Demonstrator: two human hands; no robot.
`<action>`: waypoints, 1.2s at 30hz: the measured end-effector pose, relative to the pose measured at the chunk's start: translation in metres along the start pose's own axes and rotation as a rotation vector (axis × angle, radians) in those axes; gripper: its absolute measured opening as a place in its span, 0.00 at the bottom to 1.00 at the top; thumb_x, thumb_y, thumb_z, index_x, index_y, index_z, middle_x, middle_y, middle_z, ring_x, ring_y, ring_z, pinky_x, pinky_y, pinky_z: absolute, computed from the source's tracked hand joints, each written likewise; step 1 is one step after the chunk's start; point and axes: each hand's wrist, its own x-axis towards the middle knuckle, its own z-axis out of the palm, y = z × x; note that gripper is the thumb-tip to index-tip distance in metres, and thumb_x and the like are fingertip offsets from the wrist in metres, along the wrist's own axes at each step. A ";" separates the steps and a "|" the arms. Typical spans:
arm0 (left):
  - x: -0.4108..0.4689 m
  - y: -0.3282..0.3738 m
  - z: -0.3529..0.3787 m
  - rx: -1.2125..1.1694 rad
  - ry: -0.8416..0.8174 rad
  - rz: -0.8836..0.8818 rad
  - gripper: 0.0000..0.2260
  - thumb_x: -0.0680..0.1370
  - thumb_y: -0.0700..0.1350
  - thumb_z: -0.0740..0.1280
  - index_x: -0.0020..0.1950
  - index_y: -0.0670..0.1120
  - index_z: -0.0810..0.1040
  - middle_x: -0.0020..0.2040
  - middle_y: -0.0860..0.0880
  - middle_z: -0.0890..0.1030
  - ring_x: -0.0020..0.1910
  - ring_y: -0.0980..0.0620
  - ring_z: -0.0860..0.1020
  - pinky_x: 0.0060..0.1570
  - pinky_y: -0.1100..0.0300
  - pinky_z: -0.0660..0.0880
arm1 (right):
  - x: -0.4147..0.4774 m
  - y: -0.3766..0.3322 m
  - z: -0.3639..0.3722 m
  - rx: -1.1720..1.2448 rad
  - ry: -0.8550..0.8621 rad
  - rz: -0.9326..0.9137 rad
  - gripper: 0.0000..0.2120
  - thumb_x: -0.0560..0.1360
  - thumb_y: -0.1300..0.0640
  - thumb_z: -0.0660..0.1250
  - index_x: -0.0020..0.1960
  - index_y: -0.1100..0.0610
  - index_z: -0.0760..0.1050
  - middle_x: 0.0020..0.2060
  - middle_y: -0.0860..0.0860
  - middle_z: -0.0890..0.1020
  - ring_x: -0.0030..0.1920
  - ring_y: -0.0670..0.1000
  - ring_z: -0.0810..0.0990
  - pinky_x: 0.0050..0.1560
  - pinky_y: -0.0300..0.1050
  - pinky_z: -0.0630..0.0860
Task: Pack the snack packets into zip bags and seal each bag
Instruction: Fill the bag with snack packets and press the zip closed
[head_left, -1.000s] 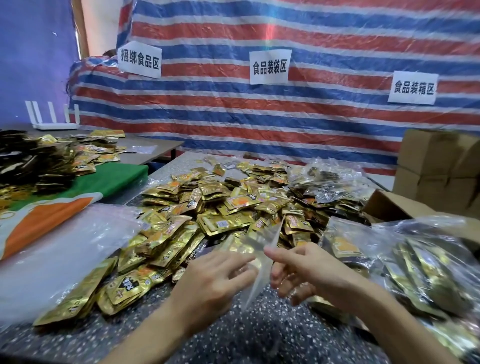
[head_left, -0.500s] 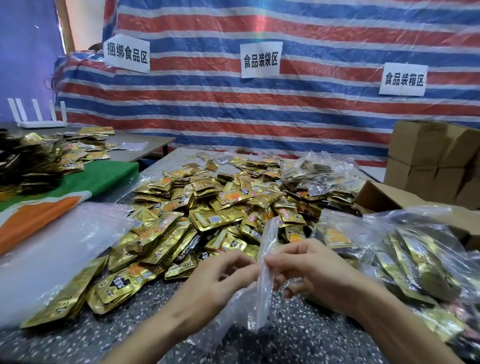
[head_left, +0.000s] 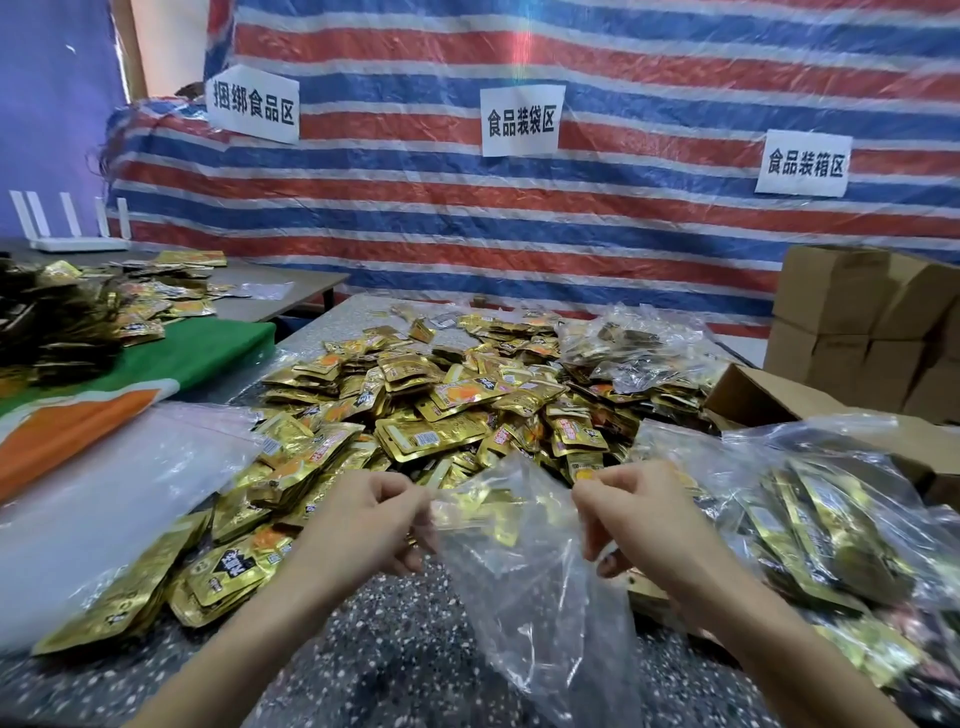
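Observation:
An empty clear zip bag hangs between my hands over the speckled table. My left hand pinches the left side of its mouth, and my right hand pinches the right side, so the mouth is spread wide. Just beyond the bag lies a big heap of gold snack packets, which spills toward the near left of the table.
Filled clear bags of packets lie at the right, more at the back right. A stack of empty clear bags lies left. Cardboard boxes stand at the far right. A side table with more packets stands at the left.
My hands have moved apart, pulling the bag's mouth from a narrow fold into a wide opening. The view has tilted slightly downward.

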 end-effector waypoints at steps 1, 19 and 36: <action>0.001 0.000 -0.004 0.068 0.029 0.006 0.12 0.77 0.37 0.66 0.35 0.40 0.82 0.32 0.44 0.84 0.26 0.53 0.78 0.26 0.64 0.73 | 0.002 0.002 0.000 -0.084 0.056 -0.025 0.12 0.71 0.59 0.67 0.29 0.57 0.73 0.26 0.54 0.75 0.26 0.48 0.76 0.28 0.42 0.74; 0.023 0.008 -0.031 0.502 0.088 0.312 0.25 0.73 0.27 0.61 0.35 0.57 0.80 0.41 0.56 0.80 0.35 0.60 0.75 0.30 0.69 0.68 | 0.075 0.026 0.035 0.054 0.276 -0.061 0.13 0.79 0.51 0.69 0.39 0.56 0.79 0.31 0.46 0.81 0.30 0.45 0.76 0.34 0.45 0.76; 0.020 -0.006 -0.040 0.684 -0.145 0.213 0.18 0.69 0.57 0.77 0.56 0.60 0.78 0.57 0.60 0.75 0.56 0.62 0.74 0.61 0.57 0.73 | 0.118 0.051 0.087 -0.181 0.132 0.145 0.10 0.73 0.57 0.72 0.41 0.57 0.71 0.39 0.51 0.81 0.35 0.49 0.78 0.40 0.50 0.76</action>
